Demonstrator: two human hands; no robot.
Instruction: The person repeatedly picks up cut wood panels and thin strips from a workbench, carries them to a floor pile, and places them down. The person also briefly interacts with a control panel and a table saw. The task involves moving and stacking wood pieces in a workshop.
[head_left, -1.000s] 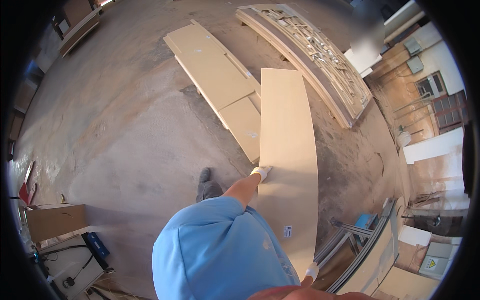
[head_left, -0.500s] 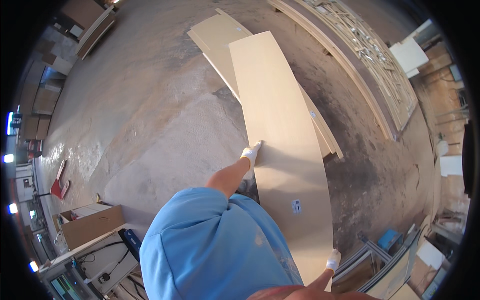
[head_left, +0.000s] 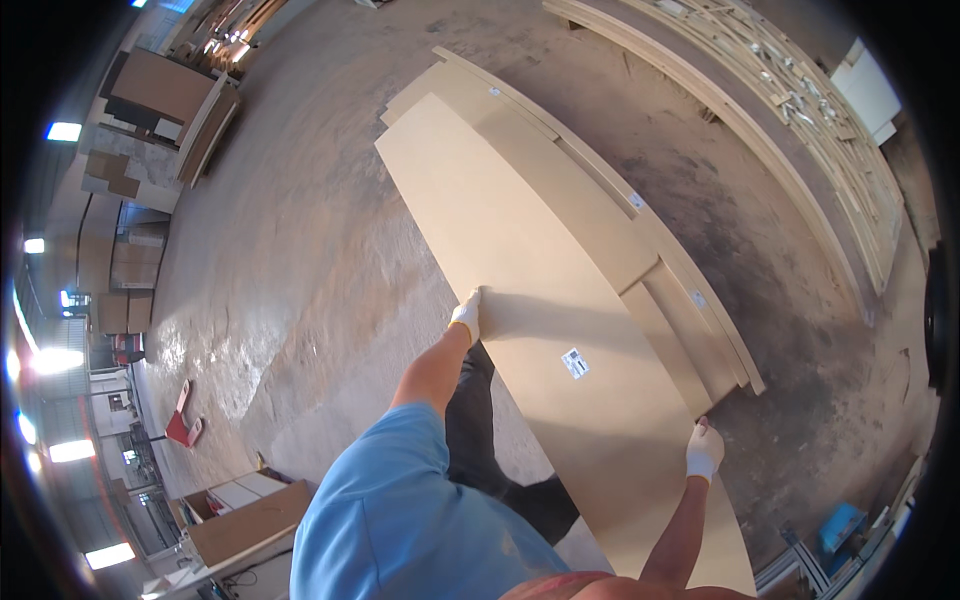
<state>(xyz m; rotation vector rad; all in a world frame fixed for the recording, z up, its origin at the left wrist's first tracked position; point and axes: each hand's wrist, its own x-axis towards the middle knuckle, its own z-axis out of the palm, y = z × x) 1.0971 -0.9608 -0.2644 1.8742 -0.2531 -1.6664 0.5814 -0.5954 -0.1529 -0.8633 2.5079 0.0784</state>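
Note:
A long, light-coloured wooden board point(head_left: 530, 255) with a small white label point(head_left: 574, 363) stretches away from me to the far left. My left hand point(head_left: 467, 313), in a white glove, is closed on its left edge. Also gloved in white, my right hand point(head_left: 705, 449) grips the right edge closer to me, fingers curled around it. Some fingers of both hands are hidden by the board. Beneath and beyond it lies a stack of similar boards point(head_left: 690, 345), with small labels along the far strip; the held board overlaps much of this stack.
Long stacked planks point(head_left: 720, 100) with loose strips stand at the far right. A red pallet jack point(head_left: 184, 425) is on the floor at the left. An open cardboard box point(head_left: 250, 522) sits at the lower left, a blue item point(head_left: 842, 527) at the lower right.
The board's far end has swung left, bringing it nearly in line with the stack below. My right hand has moved forward, and the whole view has shifted.

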